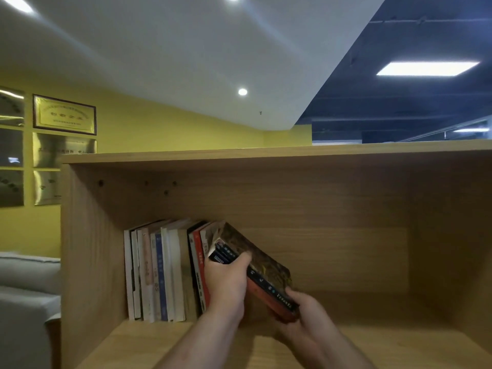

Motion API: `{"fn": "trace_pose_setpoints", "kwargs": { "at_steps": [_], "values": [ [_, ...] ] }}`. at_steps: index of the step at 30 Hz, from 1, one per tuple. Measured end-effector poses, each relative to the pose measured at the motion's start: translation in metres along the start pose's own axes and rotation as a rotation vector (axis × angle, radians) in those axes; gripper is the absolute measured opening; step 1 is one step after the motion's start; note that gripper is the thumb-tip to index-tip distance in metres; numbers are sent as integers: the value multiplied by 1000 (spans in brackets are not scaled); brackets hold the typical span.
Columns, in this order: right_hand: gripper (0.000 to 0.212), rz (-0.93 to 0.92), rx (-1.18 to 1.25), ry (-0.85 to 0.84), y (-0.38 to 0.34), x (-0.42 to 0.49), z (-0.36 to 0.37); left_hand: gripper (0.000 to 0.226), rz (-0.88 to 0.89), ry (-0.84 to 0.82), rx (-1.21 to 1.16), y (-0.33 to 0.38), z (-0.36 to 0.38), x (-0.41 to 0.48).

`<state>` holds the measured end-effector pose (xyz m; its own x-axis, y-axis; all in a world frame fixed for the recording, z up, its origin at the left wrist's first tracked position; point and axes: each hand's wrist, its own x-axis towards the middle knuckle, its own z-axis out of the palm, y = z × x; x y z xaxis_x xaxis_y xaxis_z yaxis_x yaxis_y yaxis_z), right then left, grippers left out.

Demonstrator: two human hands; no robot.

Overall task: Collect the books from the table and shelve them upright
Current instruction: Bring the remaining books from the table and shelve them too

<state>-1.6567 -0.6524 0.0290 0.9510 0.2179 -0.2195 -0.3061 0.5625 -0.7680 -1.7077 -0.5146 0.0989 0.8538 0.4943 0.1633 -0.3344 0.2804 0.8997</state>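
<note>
Left hand [226, 278] gripping its top, right hand [306, 312] its foot, the tilted dark-covered bundle [266, 258] of perhaps three books could skid flat across the light-wood shelf [372, 347] if released leaning.

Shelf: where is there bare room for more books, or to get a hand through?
Bare board runs from the leaning books rightward, out of view. A front strip lies bare before the upright row. There is open space above all books, under the top panel. Crowded: left end, where left hand and right hand grip the leaning books against the row.
</note>
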Motion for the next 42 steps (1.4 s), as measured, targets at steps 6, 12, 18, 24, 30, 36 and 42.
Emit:
{"fn": "trace_pose_setpoints", "kwargs": {
  "at_steps": [6,12,18,24,30,36,42],
  "values": [
    [44,-123,-755,-3,1,-2,3,20,176,51,338,2,-3,33],
    [78,-413,-1100,-208,18,8,16,32,219,0,592,7,-3,55],
    [107,-473,-1205,-276,36,28,42,54,419,-48,892,1,-20,49],
    [123,-513,-1323,-327,34,33,44,70,632,47,1132,-15,-80,46],
    [119,-441,-1332,-400,31,48,57,80,580,-142,1151,-45,-134,66],
    [108,-535,-1272,-330,44,63,68,70,611,-86,1022,-58,-134,70],
    [111,-617,-1237,-267,61,77,68,69,636,-54,1075,-47,-139,80]
  ]
}}
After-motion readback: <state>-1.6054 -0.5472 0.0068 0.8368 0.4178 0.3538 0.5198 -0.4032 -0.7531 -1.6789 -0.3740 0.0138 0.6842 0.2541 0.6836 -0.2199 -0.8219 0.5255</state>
